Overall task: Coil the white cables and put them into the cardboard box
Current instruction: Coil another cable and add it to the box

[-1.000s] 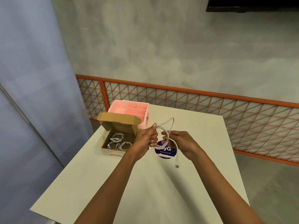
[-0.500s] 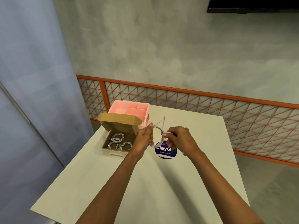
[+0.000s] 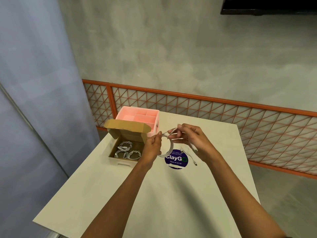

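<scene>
A white cable [image 3: 169,148] hangs as a small loop between my hands above the table. My left hand [image 3: 152,146] grips the loop at its left side. My right hand [image 3: 192,140] pinches a strand of the same cable near the loop's top, and the loose end with its plug dangles below that hand. An open cardboard box [image 3: 127,146] sits to the left of my hands with its lid flap raised. Several coiled white cables [image 3: 127,151] lie inside it.
A pink plastic organiser [image 3: 139,117] with compartments stands behind the box at the table's far left corner. A round purple sticker [image 3: 176,159] lies flat on the white table [image 3: 154,194] under the loop. An orange mesh railing [image 3: 205,107] runs behind the table.
My right hand has lifted from the loop's right side to its top, drawing a strand up. The loose end now dangles under that hand. My left hand kept its hold.
</scene>
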A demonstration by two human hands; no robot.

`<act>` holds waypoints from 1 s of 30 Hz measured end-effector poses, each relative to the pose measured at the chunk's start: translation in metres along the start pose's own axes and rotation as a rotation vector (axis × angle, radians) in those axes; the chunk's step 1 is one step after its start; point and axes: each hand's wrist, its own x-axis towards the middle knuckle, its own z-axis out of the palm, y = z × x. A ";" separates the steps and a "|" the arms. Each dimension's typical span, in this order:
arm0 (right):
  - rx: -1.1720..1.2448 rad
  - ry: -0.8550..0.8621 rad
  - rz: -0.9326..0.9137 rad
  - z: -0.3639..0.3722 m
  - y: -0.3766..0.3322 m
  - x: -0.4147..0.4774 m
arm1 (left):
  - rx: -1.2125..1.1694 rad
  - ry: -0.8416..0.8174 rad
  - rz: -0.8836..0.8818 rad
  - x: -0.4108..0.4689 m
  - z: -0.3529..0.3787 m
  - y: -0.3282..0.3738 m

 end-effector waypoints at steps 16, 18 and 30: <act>-0.193 -0.061 0.454 -0.008 0.007 -0.002 | -0.164 -0.085 -0.012 0.006 -0.007 -0.003; -0.291 -0.062 0.456 -0.003 0.007 -0.001 | -0.157 -0.051 -0.018 0.005 -0.004 0.001; -0.661 0.005 0.356 0.010 0.005 0.002 | 0.009 0.023 0.130 0.003 0.005 0.003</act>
